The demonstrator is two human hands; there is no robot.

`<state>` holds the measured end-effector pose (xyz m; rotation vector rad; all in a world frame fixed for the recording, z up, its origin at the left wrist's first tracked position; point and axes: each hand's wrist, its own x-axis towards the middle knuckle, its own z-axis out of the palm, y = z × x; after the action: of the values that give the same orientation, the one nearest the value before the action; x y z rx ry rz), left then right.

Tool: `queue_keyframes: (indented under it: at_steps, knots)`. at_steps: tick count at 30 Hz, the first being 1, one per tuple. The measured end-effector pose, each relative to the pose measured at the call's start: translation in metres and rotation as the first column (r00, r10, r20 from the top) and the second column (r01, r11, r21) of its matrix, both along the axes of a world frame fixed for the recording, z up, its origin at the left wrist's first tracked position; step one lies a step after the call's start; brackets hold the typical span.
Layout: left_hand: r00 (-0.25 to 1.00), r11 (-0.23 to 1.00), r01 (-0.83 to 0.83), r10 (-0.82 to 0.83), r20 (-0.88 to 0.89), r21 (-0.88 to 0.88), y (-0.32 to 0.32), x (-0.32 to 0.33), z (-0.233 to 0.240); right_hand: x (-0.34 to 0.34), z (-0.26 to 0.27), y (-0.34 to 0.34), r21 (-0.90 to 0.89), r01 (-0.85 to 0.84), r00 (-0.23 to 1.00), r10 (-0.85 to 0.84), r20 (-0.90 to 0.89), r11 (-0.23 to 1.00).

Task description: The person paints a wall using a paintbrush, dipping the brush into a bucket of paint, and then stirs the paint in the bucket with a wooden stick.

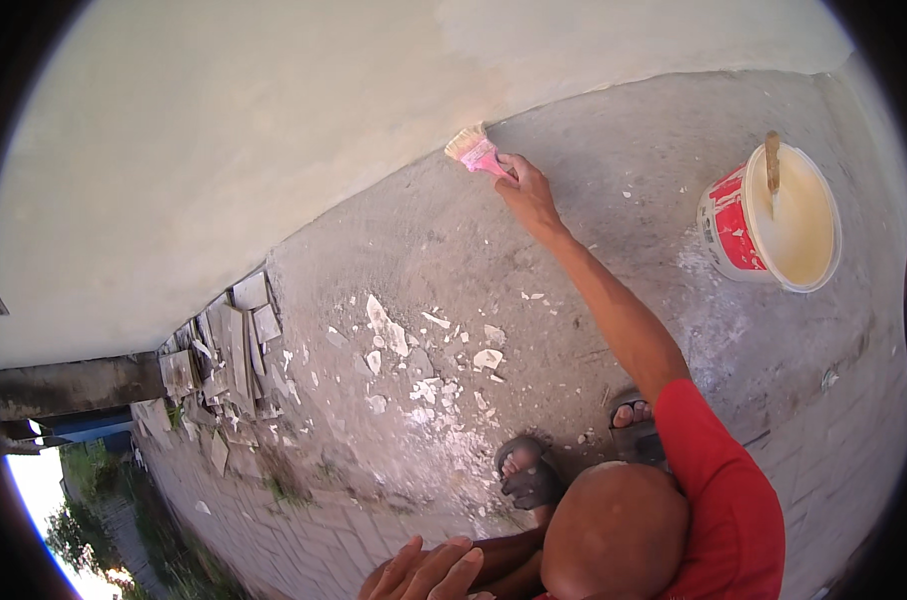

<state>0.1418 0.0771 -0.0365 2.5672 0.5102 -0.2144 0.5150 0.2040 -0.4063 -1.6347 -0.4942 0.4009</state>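
My right hand (527, 189) is closed around the pink handle of a flat paintbrush (478, 152). The bristles meet the foot of a pale painted wall (273, 135), at its edge with the concrete floor (588, 172). Near the bottom edge, my left hand (435, 574) rests by my bent knee with its fingers slightly spread and nothing seen in it; part of it is cut off. On the right stands a white and red plastic bucket (732, 225) with pale paint inside. A scraper with a wooden handle (773, 166) leans in the bucket.
White paint flakes (386, 326) lie scattered over the concrete. Broken tile pieces (240, 345) are piled against the wall at left. My sandalled feet (528, 472) are close below the outstretched arm. Paving bricks (311, 540) border the concrete, with plants (86, 517) beyond.
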Motion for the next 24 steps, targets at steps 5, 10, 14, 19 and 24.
queue_keyframes:
  at_steps: [5,10,14,19,24]
  knots:
    - [1.000,1.000,-0.006,0.006,-0.021,0.008,-0.001,0.001,0.002,0.043,-0.006,-0.046,0.047,0.079,0.997,-0.080,0.022,0.996]
    - [1.000,1.000,0.005,-0.005,0.003,-0.017,0.001,0.002,0.001,0.101,-0.005,-0.098,0.103,0.305,0.942,-0.284,-0.179,0.947]
    - [1.000,1.000,0.016,-0.016,0.000,0.008,0.002,0.005,0.000,0.126,-0.005,-0.118,0.112,0.379,0.905,-0.342,-0.252,0.919]
    - [0.999,1.000,-0.005,0.005,0.032,0.009,0.001,0.006,-0.003,0.149,-0.014,-0.131,0.087,0.436,0.888,-0.412,-0.206,0.896]
    - [1.000,1.000,-0.015,0.015,-0.008,-0.003,0.002,0.007,0.001,0.161,-0.020,-0.140,0.064,0.536,0.839,-0.523,-0.152,0.841]
